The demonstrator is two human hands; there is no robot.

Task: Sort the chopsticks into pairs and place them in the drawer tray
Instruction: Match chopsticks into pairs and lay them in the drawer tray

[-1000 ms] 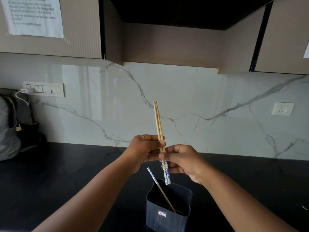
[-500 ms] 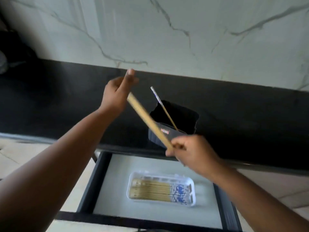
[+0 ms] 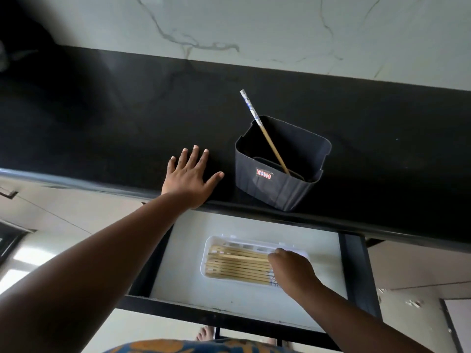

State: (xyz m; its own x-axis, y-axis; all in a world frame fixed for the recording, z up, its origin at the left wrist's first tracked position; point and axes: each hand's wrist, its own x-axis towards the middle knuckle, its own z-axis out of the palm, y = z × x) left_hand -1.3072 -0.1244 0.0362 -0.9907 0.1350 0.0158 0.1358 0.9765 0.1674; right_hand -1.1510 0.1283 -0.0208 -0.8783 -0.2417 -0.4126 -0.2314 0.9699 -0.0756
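Down in the open black drawer (image 3: 355, 266), bamboo chopsticks (image 3: 237, 263) are lying side by side, filling a white plastic tray (image 3: 216, 242) with pale drawer floor showing around it. The right hand (image 3: 291, 270) is curling over their patterned ends; I cannot tell whether it is pinching them. The left hand (image 3: 188, 178) is resting spread flat at the black counter's (image 3: 102, 110) edge, just beside a dark plastic bin (image 3: 280, 189) holding one leaning chopstick (image 3: 265, 133), its small red label unreadable.

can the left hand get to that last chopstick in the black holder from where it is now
Probably yes. The left hand lies flat and open on the countertop just beside the black holder, and the chopstick sticks out above the rim with nothing between them.
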